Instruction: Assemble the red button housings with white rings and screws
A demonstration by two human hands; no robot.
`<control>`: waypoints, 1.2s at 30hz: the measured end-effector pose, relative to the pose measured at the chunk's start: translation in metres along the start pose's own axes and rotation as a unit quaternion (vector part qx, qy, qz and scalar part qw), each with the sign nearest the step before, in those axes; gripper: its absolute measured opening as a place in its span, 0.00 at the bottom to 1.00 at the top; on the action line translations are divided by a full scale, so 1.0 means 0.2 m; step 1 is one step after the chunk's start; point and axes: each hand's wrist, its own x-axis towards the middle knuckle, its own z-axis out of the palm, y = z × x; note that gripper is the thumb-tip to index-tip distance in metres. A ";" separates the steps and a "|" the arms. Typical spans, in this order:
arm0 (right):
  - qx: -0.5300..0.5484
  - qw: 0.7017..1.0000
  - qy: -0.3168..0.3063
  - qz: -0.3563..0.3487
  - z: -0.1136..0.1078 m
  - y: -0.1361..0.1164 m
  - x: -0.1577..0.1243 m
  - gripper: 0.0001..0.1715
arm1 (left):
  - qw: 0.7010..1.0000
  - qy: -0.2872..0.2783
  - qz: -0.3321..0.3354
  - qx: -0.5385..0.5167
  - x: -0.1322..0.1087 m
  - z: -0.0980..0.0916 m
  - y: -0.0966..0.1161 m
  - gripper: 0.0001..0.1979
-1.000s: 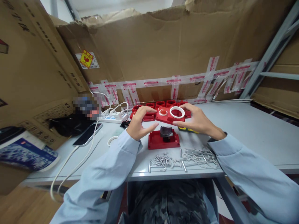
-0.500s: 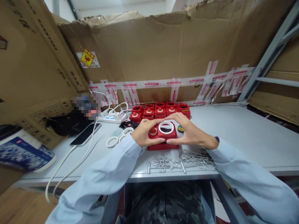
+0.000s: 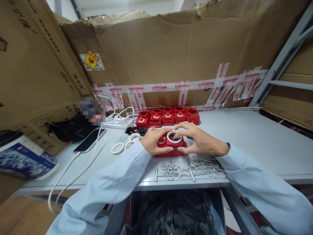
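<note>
A red plastic box (image 3: 171,147) with a white ring (image 3: 174,137) and a red button on its top sits on the grey table (image 3: 256,143) in front of me. My left hand (image 3: 153,142) grips its left side with curled fingers. My right hand (image 3: 198,138) wraps its right side, fingers over the top edge beside the ring. The red lid rests on a red base part. A pile of metal screws (image 3: 189,166) lies just in front of the box.
A row of several finished red boxes (image 3: 168,116) stands behind. Loose white rings (image 3: 122,145), a phone (image 3: 90,140) on a white cable, a power strip (image 3: 117,123) and a black bag (image 3: 68,129) lie left. Cardboard walls enclose the table.
Both hands brought the red lid with its white ring down from above the row and set it onto the red base with the black part; they now press it together.
</note>
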 end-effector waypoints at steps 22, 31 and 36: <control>0.022 1.000 -0.010 -0.003 -0.01 0.02 -0.01 0.18 | 1.000 0.003 0.004 -0.001 0.00 0.01 -0.01 0.32; 0.000 1.000 0.016 -0.021 0.00 0.03 -0.01 0.15 | 1.000 -0.004 0.004 0.002 0.00 0.00 -0.01 0.34; -0.009 0.999 0.025 -0.030 -0.01 0.01 0.00 0.15 | 1.000 -0.005 0.002 0.005 0.00 0.00 -0.01 0.34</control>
